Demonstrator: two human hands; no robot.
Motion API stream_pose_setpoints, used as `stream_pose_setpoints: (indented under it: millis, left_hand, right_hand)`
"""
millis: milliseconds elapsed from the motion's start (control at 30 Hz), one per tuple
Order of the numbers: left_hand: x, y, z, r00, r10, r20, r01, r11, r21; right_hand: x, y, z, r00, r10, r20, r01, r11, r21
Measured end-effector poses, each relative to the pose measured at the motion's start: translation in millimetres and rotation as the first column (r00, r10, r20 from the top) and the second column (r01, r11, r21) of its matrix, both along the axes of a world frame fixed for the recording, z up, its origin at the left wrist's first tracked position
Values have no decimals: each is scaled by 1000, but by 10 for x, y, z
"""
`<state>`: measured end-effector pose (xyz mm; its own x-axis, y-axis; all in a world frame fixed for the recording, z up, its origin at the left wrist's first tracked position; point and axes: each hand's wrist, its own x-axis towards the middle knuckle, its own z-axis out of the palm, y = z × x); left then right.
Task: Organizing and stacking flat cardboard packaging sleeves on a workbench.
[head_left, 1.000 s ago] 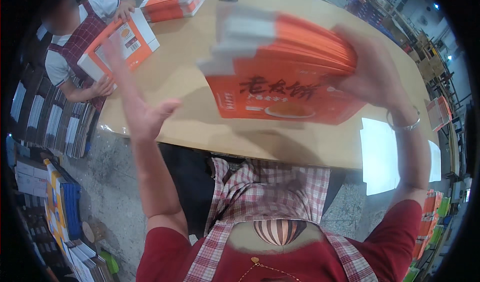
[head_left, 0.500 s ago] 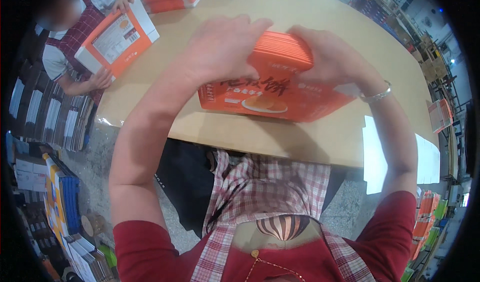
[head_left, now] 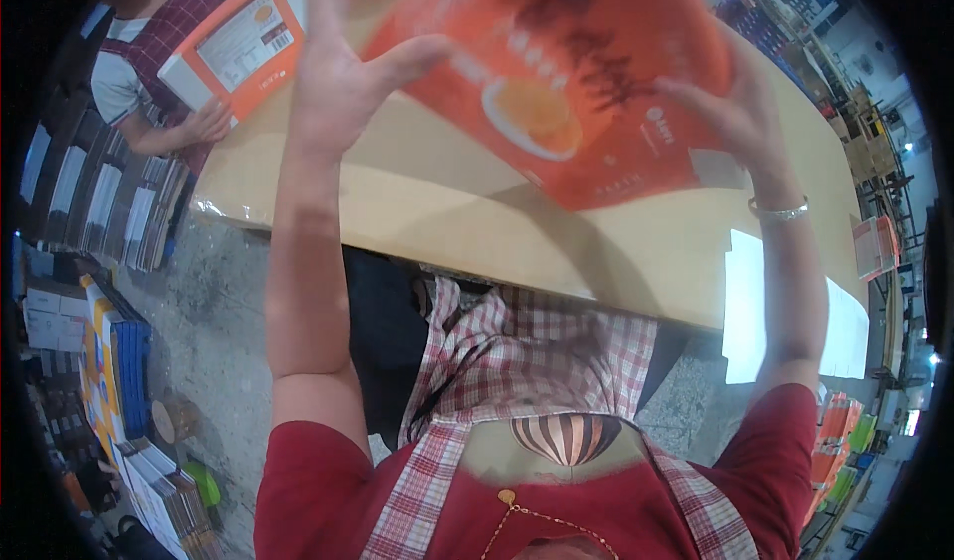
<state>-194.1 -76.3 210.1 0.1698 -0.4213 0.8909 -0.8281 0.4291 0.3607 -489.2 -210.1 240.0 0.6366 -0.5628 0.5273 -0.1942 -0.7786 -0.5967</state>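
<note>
A stack of orange printed cardboard sheets [head_left: 596,73], with a picture of round cakes on its face, is raised and tilted above the table [head_left: 437,192]. My right hand [head_left: 740,113] grips its right side, thumb on the printed face and fingers behind. At its left edge my left hand [head_left: 338,83] is spread, the thumb stretched toward the sheets and overlapping their edge in view; the fingertips run out of the top of the picture. Motion blurs the stack, so its layers cannot be made out now.
Across the table at left, a co-worker in a checked apron holds an orange and white box [head_left: 238,48]. White sheets [head_left: 750,307] lie at the right table edge. Stacked flat cardboard [head_left: 94,202] stands on the floor at left, near a blue and yellow pile [head_left: 119,371].
The orange stack has risen from the tabletop and turned, its lower corner now toward the right. My left hand has moved left and opened away from it; my right hand keeps its hold.
</note>
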Motion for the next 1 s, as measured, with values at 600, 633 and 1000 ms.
stream_pose_setpoints:
  millis: [600,633,1000]
  left_hand:
    - [-170,39,-1309,399,-484,-779,836,541,91]
    - [-179,-5,-1239,432,-433,-791,788,607,98]
    - [1092,374,-942,918,389,-72,-247,705,665]
  right_hand:
    - [-64,350,-1993,931,-205,301,24,860,510]
    - [-62,306,-1893,948,-220,231,83,870,486]
    - [1440,696,-1889,920,-188,343,-300,223,928]
